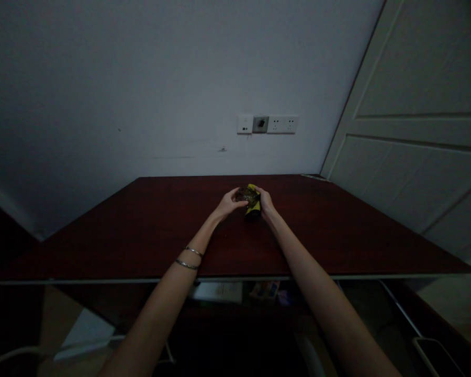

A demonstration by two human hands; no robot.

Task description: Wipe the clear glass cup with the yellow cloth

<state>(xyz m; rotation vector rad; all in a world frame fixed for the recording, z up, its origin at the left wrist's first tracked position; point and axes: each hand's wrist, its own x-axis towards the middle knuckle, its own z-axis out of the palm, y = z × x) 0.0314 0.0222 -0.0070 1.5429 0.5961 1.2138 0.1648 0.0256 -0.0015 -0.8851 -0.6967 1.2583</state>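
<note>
Both my arms reach out over a dark red-brown table [141, 230]. My left hand [228, 203] and my right hand [265, 204] close from either side on a small yellow and dark object [251, 201], held just above the tabletop near its far middle. The fingers of both hands curl round it. The light is too dim to tell what the object is. Two thin bangles [189, 257] sit on my left forearm.
A white wall with a row of sockets [267, 124] stands behind the table. A pale panelled door [416, 131] is at the right. Under the table's front edge lie a few papers or boxes [235, 291].
</note>
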